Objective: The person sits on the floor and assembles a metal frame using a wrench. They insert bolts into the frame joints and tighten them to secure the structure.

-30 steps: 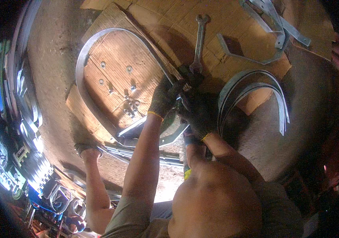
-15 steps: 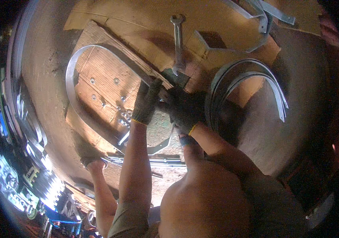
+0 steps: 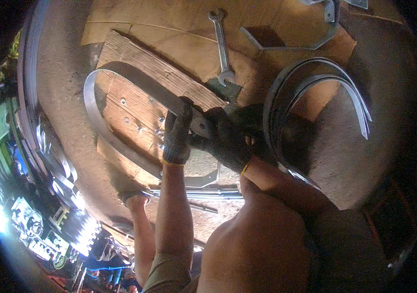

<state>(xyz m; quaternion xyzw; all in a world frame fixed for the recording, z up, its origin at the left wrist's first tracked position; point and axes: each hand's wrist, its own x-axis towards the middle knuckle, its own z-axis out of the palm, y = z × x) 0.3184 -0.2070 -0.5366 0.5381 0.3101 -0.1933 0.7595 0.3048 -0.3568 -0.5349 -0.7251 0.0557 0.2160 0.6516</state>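
A long grey metal strap (image 3: 89, 95), bent into a wide U, stands on edge over a piece of cardboard. Wearing a dark knit glove, my left hand (image 3: 178, 134) is closed around the strap's upper arm near its end. My right hand (image 3: 225, 141), gloved alike, grips the tip of that same arm beside a round hole. The strap's lower arm ends in an angled bend (image 3: 203, 181) below my hands. Small nuts and washers (image 3: 123, 101) lie on the cardboard inside the U, some hidden behind my left hand.
An open-ended wrench (image 3: 221, 46) lies beyond my hands, near an angular bent bracket (image 3: 291, 48). Nested curved straps (image 3: 279, 93) stand to the right. Ribbed cardboard (image 3: 145, 58) covers part of the floor. My foot (image 3: 135, 196) rests at lower left, beside flat metal strips (image 3: 198, 194).
The strap's upper arm has turned, so its flat face and end hole now show between my hands. Both hands keep hold of it. The whole view has shifted slightly.
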